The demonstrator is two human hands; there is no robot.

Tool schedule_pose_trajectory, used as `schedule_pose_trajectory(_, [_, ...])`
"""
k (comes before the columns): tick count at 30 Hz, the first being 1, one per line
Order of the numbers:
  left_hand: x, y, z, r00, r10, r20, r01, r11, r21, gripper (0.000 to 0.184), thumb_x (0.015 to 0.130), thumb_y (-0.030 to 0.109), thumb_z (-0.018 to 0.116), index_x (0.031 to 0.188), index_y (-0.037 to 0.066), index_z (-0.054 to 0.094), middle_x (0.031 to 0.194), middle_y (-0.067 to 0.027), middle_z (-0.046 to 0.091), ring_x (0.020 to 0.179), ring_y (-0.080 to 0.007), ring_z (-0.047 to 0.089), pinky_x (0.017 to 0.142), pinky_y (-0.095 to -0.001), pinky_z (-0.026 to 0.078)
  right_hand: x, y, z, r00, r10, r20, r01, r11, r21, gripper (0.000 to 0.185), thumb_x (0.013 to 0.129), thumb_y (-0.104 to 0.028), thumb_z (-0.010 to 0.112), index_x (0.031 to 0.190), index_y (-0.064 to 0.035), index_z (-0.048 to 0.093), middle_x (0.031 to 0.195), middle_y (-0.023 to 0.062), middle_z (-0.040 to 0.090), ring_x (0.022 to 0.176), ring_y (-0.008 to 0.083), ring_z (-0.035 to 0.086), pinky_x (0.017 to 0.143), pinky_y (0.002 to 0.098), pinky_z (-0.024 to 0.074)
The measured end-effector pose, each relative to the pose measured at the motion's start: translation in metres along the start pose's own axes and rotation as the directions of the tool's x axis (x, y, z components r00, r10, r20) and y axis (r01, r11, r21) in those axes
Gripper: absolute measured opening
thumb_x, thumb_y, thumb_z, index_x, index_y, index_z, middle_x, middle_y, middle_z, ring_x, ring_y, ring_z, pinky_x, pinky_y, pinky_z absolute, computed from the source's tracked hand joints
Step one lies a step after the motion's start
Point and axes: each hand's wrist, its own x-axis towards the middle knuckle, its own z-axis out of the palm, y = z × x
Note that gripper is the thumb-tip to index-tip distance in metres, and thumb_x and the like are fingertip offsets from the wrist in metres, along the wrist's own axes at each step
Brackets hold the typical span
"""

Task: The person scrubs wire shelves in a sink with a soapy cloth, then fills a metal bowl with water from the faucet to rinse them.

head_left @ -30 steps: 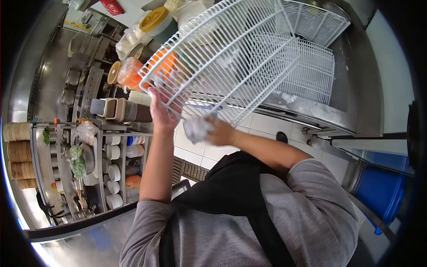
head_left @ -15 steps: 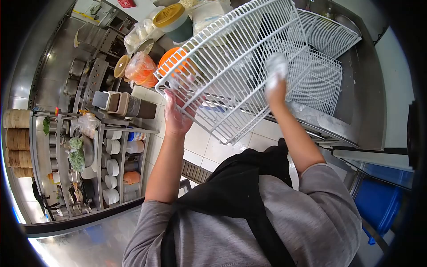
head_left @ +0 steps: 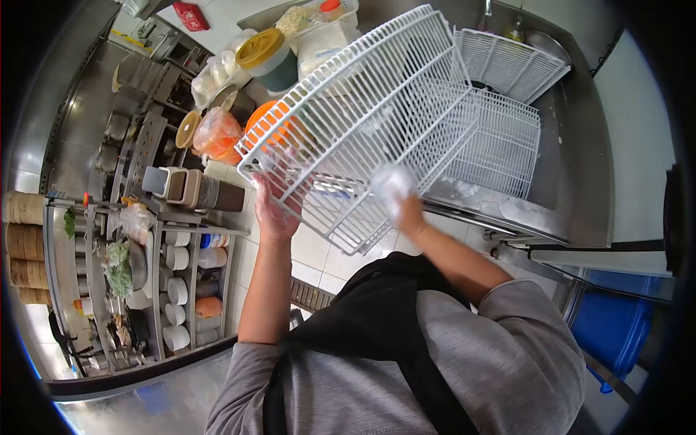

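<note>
A large white wire rack is held up tilted, its lower left corner in my left hand, whose soapy fingers wrap round the wires. On the rack's lower right edge, my right hand presses a whitish, foamy cloth; motion blurs both. Two more white wire racks, one upright and one lower, rest in the metal sink beyond, with suds along its near edge.
Left of the rack are an orange container, a tub with a yellow lid and a bag of orange food. A shelf with stacked white bowls stands at left. A blue bin is at right.
My right hand with the cloth swept up and right across the rack, then came back down and left. My left hand keeps its hold on the corner while the rack shifts slightly.
</note>
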Motion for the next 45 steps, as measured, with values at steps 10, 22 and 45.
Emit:
schedule_pose_trajectory(10, [-0.017, -0.004, -0.01, 1.0, 0.004, 0.02, -0.004, 1.0, -0.015, 0.063, 0.086, 0.056, 0.045, 0.136, 0.019, 0.033, 0.132, -0.0105, 0.041, 0.113, -0.0336, 0.047, 0.091, -0.047, 0.04, 0.139, 0.173, -0.145, 0.656, 0.438, -0.615, -0.503, 0.861, 0.076, 0.04, 0.092, -0.031, 0.04, 0.106, 0.0036, 0.054, 0.098, 0.0151, 0.059, 0.088, 0.0259, 0.054, 0.078, 0.0366, 0.04])
schedule_pose_trajectory(22, [-0.021, -0.01, 0.018, 0.963, 0.141, -0.23, -0.133, 0.99, 0.051, 0.06, 0.083, 0.058, 0.049, 0.123, 0.013, 0.046, 0.11, -0.0102, 0.053, 0.103, -0.0274, 0.05, 0.09, -0.0461, 0.041, 0.259, 0.171, -0.238, 0.954, 0.222, -0.204, -0.207, 0.974, 0.092, 0.038, 0.09, -0.032, 0.044, 0.114, -0.005, 0.057, 0.103, 0.0099, 0.06, 0.089, 0.0135, 0.056, 0.074, 0.0294, 0.0452])
schedule_pose_trajectory(45, [0.091, 0.01, 0.15, 0.927, 0.198, 0.317, -0.367, 0.325, 0.871, 0.041, 0.086, 0.037, 0.055, 0.099, -0.001, 0.056, 0.093, -0.0077, 0.058, 0.079, -0.0167, 0.056, 0.07, -0.0289, 0.044, 0.082, 0.199, -0.339, 0.814, 0.546, -0.196, -0.527, 0.838, 0.146, 0.032, 0.077, -0.014, 0.067, 0.104, -0.0009, 0.054, 0.086, 0.0075, 0.062, 0.074, 0.0168, 0.057, 0.066, 0.0282, 0.0443])
